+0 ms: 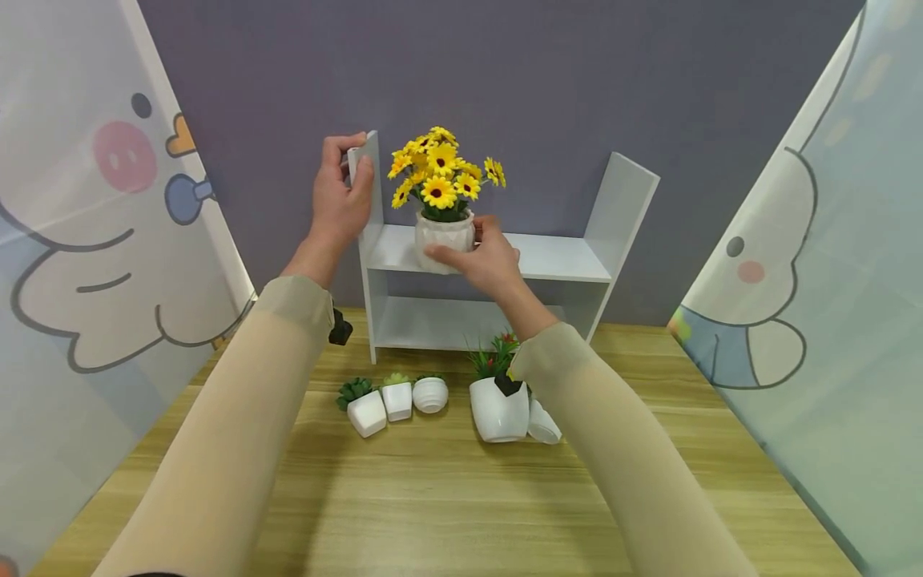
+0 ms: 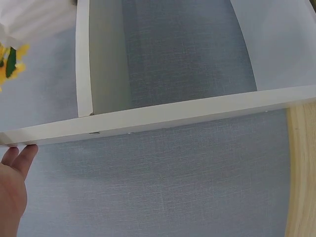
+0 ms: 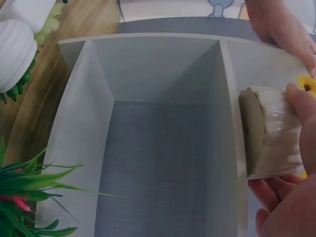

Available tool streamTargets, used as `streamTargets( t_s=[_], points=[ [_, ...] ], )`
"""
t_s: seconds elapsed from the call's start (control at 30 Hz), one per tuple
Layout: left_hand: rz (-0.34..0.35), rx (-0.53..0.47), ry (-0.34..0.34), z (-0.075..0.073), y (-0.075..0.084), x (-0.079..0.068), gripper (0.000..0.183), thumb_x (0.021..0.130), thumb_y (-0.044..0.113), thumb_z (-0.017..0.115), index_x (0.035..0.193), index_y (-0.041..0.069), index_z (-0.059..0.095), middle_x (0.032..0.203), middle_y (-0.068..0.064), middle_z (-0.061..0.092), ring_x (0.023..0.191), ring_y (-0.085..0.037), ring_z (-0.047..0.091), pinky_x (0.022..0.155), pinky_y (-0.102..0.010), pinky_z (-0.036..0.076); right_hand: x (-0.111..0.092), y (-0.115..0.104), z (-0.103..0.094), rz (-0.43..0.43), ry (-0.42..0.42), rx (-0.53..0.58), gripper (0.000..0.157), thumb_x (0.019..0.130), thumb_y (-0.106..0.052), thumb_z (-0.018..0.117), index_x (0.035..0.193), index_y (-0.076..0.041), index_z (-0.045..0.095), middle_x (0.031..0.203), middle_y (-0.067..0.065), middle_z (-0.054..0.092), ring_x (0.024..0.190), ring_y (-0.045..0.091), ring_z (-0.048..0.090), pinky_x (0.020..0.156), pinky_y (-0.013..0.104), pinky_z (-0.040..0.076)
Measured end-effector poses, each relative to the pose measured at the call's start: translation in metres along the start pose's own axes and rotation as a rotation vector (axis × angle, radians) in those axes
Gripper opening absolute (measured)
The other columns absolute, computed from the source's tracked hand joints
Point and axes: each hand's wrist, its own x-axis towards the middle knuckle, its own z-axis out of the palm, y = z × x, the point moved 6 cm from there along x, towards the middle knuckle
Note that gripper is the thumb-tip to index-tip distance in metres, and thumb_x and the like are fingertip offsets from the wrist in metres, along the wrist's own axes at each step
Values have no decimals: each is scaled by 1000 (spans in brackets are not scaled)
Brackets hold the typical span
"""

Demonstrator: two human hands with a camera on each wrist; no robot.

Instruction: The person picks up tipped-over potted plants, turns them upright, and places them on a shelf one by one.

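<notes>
A wooden table (image 1: 404,513) spreads below, with a two-tier white shelf (image 1: 555,256) standing at its twelve o'clock. The white pot of yellow flowers (image 1: 441,232) is at the upper board, toward the shelf's ten o'clock; whether its base touches the board is hard to tell. From that pot, at four o'clock, the right hand (image 1: 490,256) clasps it, thumb across the front. Between nine and ten, the left hand (image 1: 342,192) pinches the top of the shelf's side panel. Between five and six stands a large white planter (image 1: 499,413) with grassy leaves, a small tilted pot (image 1: 544,423) just beside it at three. Between six and seven, three little pots sit in a row: a dark succulent (image 1: 366,414), a pale succulent (image 1: 397,402) and a round ribbed pot (image 1: 430,396).
</notes>
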Motion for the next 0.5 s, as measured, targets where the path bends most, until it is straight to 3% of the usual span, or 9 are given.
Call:
streamTargets(
  t_s=[0.1, 0.3, 0.5],
  points=[
    [5, 9, -1, -1, 0, -1, 40, 115, 35, 49, 150, 17, 48, 172, 8, 47, 143, -28, 61, 114, -43, 54, 4, -1, 5, -2, -19, -49, 93, 87, -63, 86, 154, -14, 43, 155, 9, 60, 141, 30, 54, 122, 56, 33],
    [9, 20, -5, -2, 4, 0, 40, 115, 36, 49, 150, 17, 47, 172, 5, 46, 146, -27, 59, 118, -43, 51, 12, -7, 11, 13, -27, -107, 94, 86, -63, 87, 154, -13, 44, 152, 8, 61, 137, 31, 53, 121, 57, 34],
    [-1, 17, -8, -4, 4, 0, 39, 115, 36, 49, 150, 18, 46, 173, 6, 45, 144, -28, 60, 114, -43, 53, 24, -14, 19, 2, -30, -165, 96, 86, -63, 87, 155, -12, 45, 151, 7, 62, 138, 29, 56, 126, 59, 24]
  ],
)
